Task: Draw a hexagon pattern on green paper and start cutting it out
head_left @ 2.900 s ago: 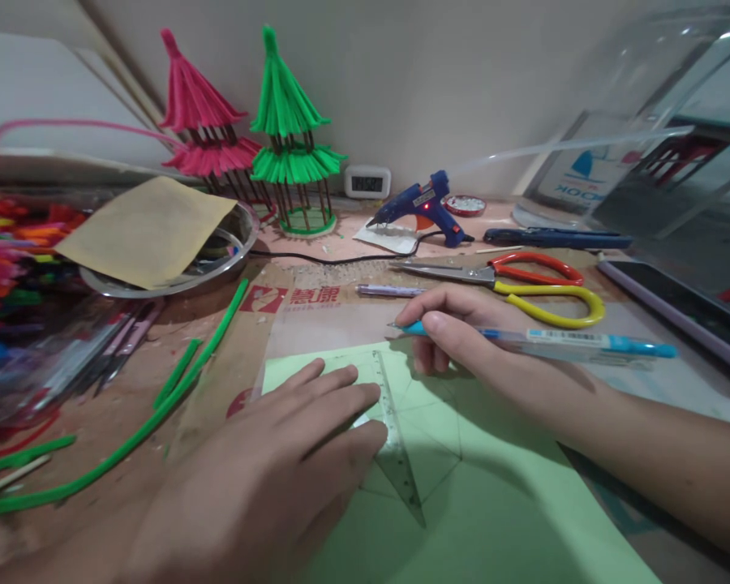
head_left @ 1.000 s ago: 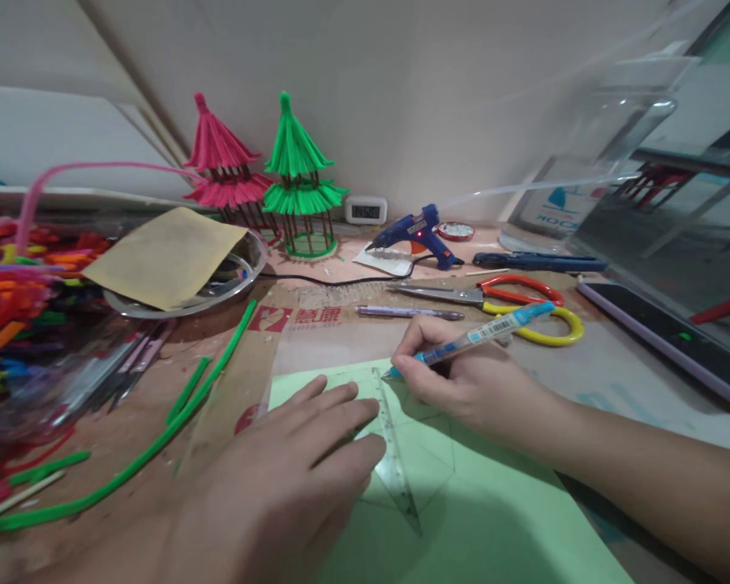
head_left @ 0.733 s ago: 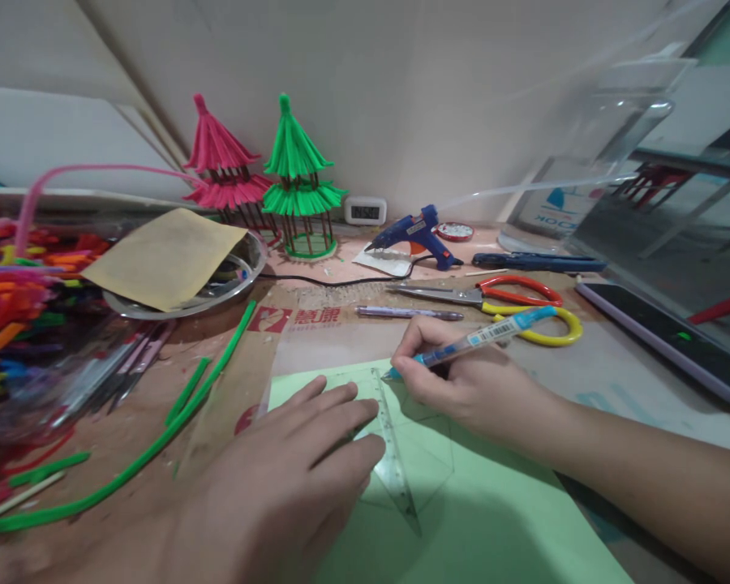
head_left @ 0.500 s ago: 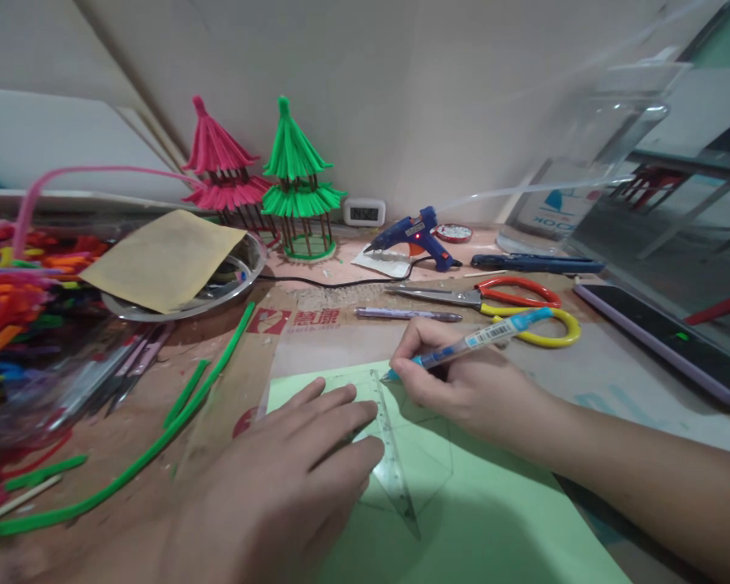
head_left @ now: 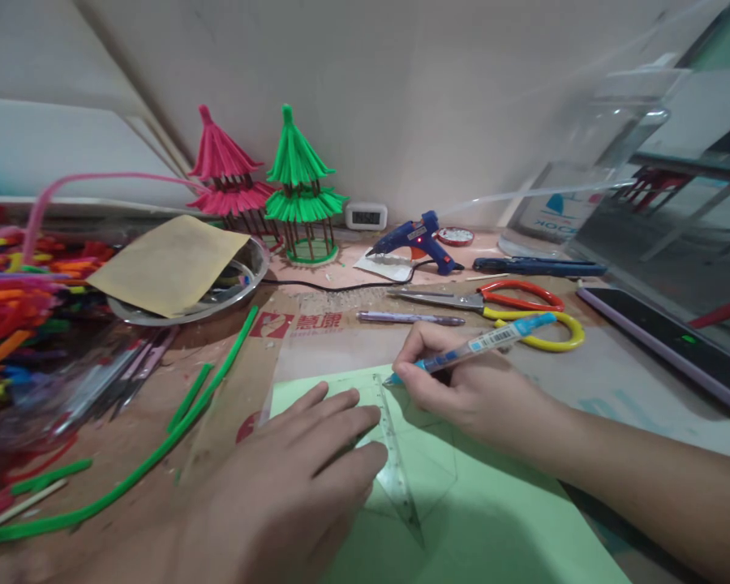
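Note:
A pale green sheet of paper (head_left: 492, 519) lies in front of me with faint drawn lines on it. My left hand (head_left: 292, 478) lies flat, fingers stretched out, pressing a clear plastic set square (head_left: 395, 470) onto the sheet. My right hand (head_left: 462, 389) pinches a blue pen (head_left: 480, 345), whose tip touches the paper at the top end of the set square's edge.
Behind the paper lie a purple pen (head_left: 410, 319), red-and-yellow scissors (head_left: 504, 307), a blue glue gun (head_left: 414, 242) and a phone (head_left: 669, 341). Pink (head_left: 225, 182) and green (head_left: 301, 182) pipe-cleaner pagodas stand by the wall. Long green pipe cleaners (head_left: 158, 438), a metal dish (head_left: 243, 284) and bundled coloured stems (head_left: 12, 300) fill the left.
The pen has swung from lying flat above the sheet to tip-down at the set square's top. Over the last second the hands hardly move; the view shifts slightly.

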`<state>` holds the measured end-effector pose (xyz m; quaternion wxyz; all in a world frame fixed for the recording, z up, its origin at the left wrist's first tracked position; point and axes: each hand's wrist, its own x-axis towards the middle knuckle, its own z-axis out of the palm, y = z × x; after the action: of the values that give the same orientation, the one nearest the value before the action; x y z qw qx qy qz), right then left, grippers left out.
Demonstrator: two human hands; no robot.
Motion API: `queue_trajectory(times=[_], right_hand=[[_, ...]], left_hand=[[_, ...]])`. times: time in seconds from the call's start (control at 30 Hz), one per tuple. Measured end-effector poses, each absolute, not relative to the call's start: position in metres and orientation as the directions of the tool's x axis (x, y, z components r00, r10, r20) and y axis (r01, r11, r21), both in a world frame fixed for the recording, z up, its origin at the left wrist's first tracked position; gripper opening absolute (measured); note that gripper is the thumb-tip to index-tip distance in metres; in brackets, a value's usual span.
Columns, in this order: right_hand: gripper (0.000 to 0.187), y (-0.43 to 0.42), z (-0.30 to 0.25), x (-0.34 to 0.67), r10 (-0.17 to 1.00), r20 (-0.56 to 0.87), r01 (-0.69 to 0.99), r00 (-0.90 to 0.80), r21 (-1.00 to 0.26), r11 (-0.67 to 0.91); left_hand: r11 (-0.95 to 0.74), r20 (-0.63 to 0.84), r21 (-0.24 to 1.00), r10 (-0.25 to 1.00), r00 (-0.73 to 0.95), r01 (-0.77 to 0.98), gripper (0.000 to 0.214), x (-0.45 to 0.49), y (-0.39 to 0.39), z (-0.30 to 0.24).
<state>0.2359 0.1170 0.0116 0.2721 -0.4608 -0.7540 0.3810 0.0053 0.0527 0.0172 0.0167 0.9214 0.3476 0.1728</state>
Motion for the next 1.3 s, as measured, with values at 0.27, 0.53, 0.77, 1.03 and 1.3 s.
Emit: queue_trajectory(times=[0.27, 0.53, 0.77, 1.03, 1.3], right_hand=[[0.012, 0.116, 0.014, 0.236, 0.919, 0.06, 0.525, -0.39, -0.805, 0.276], [0.013, 0.116, 0.015, 0.235, 0.926, 0.132, 0.497, -0.353, -0.812, 0.305], [0.013, 0.116, 0.015, 0.234, 0.926, 0.121, 0.513, -0.358, -0.803, 0.304], [0.013, 0.116, 0.013, 0.235, 0.925, 0.078, 0.539, -0.372, -0.793, 0.283], [0.013, 0.116, 0.015, 0.235, 0.914, 0.083, 0.533, -0.398, -0.789, 0.304]], left_hand=[[-0.785, 0.312, 0.121, 0.612, 0.727, 0.608, 0.035, 0.004, 0.056, 0.013], [-0.789, 0.477, 0.025, 0.549, 0.686, 0.614, 0.033, 0.002, 0.056, -0.005], [-0.785, 0.551, -0.053, 0.492, 0.674, 0.617, 0.041, 0.006, 0.059, -0.001], [-0.825, 0.382, -0.061, 0.501, 0.776, 0.562, 0.038, 0.001, 0.058, 0.009], [-0.778, 0.461, -0.159, 0.486, 0.743, 0.608, 0.034, 0.004, 0.056, 0.004]])
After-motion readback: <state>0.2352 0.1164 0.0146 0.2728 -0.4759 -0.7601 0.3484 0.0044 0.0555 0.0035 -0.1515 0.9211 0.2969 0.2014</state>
